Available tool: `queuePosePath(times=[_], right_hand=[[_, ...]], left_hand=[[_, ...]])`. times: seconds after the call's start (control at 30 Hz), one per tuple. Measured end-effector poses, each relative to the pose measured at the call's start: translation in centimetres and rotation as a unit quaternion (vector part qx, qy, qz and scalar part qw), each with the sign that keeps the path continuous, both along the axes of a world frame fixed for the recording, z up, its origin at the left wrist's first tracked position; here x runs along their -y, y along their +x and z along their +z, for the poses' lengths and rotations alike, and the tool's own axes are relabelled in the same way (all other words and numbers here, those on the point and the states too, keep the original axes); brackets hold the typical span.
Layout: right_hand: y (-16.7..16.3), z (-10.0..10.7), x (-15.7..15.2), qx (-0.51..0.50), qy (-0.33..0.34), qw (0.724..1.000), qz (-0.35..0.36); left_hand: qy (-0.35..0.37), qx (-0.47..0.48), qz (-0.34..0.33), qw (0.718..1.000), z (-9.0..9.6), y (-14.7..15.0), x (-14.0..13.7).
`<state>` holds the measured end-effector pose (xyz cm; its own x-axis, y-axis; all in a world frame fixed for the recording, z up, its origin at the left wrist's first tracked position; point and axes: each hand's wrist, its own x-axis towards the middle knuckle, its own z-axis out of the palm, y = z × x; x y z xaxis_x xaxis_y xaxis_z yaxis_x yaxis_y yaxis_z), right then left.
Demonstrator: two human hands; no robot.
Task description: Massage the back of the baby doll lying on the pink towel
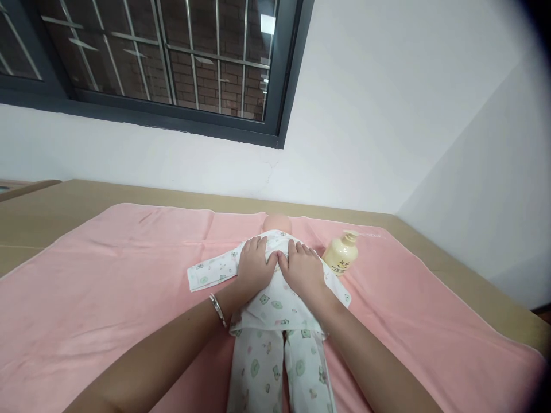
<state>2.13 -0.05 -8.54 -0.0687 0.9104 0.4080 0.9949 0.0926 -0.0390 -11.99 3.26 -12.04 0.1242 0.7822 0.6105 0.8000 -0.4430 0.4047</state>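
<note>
A baby doll (278, 223) lies stretched out on a pink blanket, its bald head at the far end. It wears a white printed top (275, 304) and matching trousers (257, 367). My left hand (255, 265) rests flat on the left side of the upper body, fingers pointing away from me. On the right side my right hand (302, 268) lies flat in the same way, and the two thumbs come together in the middle. One sleeve (215, 271) sticks out to the left. The doll's face is not visible.
The pink blanket (142, 264) covers much of a tan surface (99, 195). A cream pump bottle (342, 253) leans beside the doll's right-hand side, near my right hand. Behind are a white wall (353, 115) and a dark-framed window (275, 135) with bars.
</note>
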Motion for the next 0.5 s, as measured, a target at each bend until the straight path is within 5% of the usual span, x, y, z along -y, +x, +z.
queuePosePath(times=[0.33,0.5], right_hand=[[-0.61,0.58,0.43,-0.080,0.051,0.995,0.045],[-0.03,0.36,-0.27,-0.138,-0.008,0.990,0.036]], left_hand=[[0.047,-0.035,0.014,0.998,0.76,-0.10,0.71],[0.011,-0.013,-0.018,1.000,0.19,0.01,-0.08]])
